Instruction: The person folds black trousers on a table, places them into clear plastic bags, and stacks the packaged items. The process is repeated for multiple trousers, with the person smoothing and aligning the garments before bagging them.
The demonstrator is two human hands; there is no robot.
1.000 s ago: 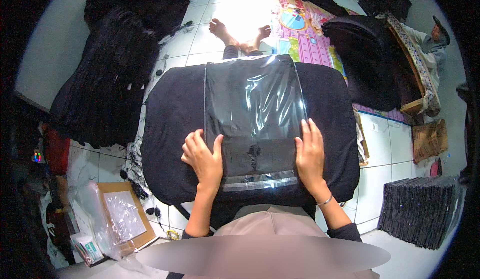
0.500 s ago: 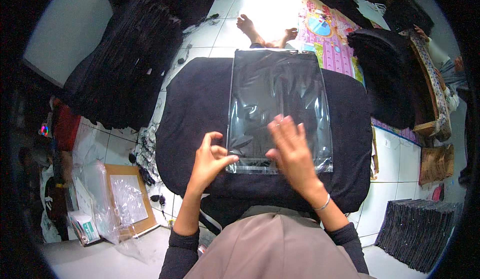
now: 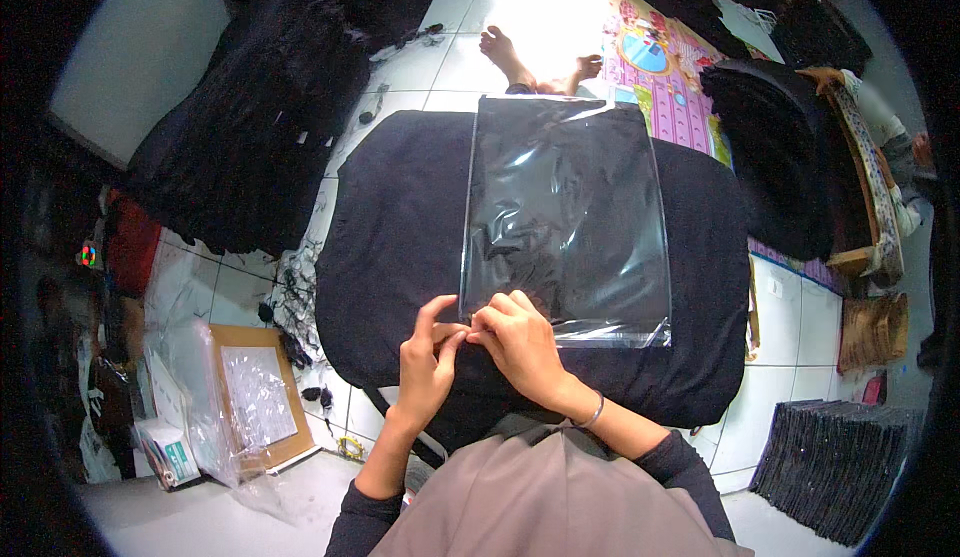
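Observation:
A clear plastic bag (image 3: pixel 565 227) lies flat over a black cloth-covered surface (image 3: pixel 395 207), and what shows through it is black. At the bag's near left corner my two hands meet. My left hand (image 3: pixel 428 362) is closed, thumb and forefinger pinched at the corner. Just to its right, my right hand (image 3: pixel 518 347) is also closed, fingertips pressed on the bag's near edge and touching the left fingertips. The bit of plastic between the fingertips is mostly hidden by them.
Stacks of black cloth (image 3: pixel 250 137) stand at the left, with another pile (image 3: pixel 770 157) at the right. A cardboard piece in clear plastic (image 3: pixel 260 397) leans at lower left. A black stack (image 3: pixel 830 467) sits lower right. Another person's bare feet (image 3: pixel 505 57) rest beyond the bag.
My right hand has moved from the middle of the bag toward me and left to the near left corner. The left thumb and forefinger have closed together there.

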